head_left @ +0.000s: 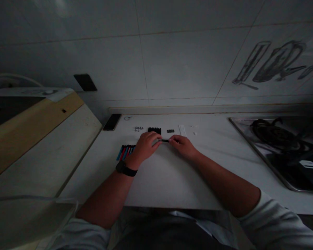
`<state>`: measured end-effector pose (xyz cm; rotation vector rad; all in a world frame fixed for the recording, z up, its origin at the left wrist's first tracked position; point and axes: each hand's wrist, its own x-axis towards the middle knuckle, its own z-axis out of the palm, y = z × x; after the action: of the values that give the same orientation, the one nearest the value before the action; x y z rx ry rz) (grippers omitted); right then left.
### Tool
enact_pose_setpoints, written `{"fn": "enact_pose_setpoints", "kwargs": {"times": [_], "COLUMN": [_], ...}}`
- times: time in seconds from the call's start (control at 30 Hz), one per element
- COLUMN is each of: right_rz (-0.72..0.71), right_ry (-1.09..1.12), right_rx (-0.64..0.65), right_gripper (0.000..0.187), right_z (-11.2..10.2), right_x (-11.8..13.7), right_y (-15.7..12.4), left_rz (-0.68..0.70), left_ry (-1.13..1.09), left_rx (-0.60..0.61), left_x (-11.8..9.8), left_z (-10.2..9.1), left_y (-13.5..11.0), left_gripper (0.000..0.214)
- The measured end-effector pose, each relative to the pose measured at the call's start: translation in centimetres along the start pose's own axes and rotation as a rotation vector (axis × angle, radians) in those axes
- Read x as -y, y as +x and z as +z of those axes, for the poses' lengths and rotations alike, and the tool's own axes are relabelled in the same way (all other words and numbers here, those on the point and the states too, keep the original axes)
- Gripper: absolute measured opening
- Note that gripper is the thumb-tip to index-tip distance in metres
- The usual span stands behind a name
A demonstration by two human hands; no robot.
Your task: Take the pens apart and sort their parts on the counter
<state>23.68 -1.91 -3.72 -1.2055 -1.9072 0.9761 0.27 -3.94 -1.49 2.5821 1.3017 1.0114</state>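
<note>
My left hand (147, 143) and my right hand (182, 144) meet above the white counter, each pinching one end of a thin black pen-like rod (165, 140). The rod lies level between the fingertips, and its ends are partly covered. Just behind my left hand is a row of small black parts (154, 130). Beside my left wrist, several blue, red and black pen-like sticks (124, 152) lie side by side, partly hidden by the forearm. Small dark pieces (170, 131) and thin white sticks (182, 130) lie beyond my right hand.
A phone (112, 122) lies at the counter's back left, near small metallic pieces (138, 128). Tiny pale bits (195, 133) are at the back right. A gas stove (268, 139) bounds the right side; a large pale box-like unit (75, 128) stands on the left.
</note>
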Motion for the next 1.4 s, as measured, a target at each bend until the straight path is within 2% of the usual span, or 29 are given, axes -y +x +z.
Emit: {"fn": "enact_pose_setpoints", "kwargs": {"times": [0.17, 0.43, 0.67, 0.8, 0.9, 1.1, 1.2, 1.3, 1.4], "right_rz": [0.011, -0.003, -0.036, -0.089, -0.091, -0.040, -0.062, -0.045, 0.005], "right_ry": [0.064, 0.070, 0.059, 0.091, 0.129, 0.123, 0.154, 0.236, 0.202], "right_rx": [0.019, 0.009, -0.018, -0.074, -0.096, 0.000, -0.011, -0.008, 0.033], "right_gripper": [0.041, 0.047, 0.042, 0.030, 0.031, 0.043, 0.032, 0.034, 0.038], "right_z": [0.0, 0.1, 0.3, 0.6, 0.7, 0.5, 0.6, 0.6, 0.6], "right_x": [0.1, 1.1, 0.6, 0.2, 0.2, 0.8, 0.7, 0.6, 0.6], "right_y": [0.0, -0.5, -0.4, -0.2, -0.2, -0.6, -0.5, -0.5, -0.4], "left_rz": [-0.009, -0.028, -0.013, -0.017, -0.009, 0.018, 0.015, 0.004, 0.002], "left_ry": [-0.035, -0.113, -0.138, -0.178, -0.185, -0.181, -0.176, -0.178, -0.177], "left_rx": [-0.004, -0.039, -0.043, -0.080, -0.108, -0.135, -0.147, -0.154, -0.150], "left_x": [0.1, -0.7, -0.6, -0.3, -0.2, -0.5, -0.4, -0.4, -0.3], "left_z": [0.0, -0.6, -0.6, -0.3, -0.3, -0.5, -0.5, -0.5, -0.4], "left_y": [0.1, 0.4, 0.3, 0.3, 0.3, 0.4, 0.4, 0.4, 0.4], "left_gripper": [0.008, 0.009, 0.009, 0.005, 0.004, 0.001, 0.003, 0.003, 0.003]}}
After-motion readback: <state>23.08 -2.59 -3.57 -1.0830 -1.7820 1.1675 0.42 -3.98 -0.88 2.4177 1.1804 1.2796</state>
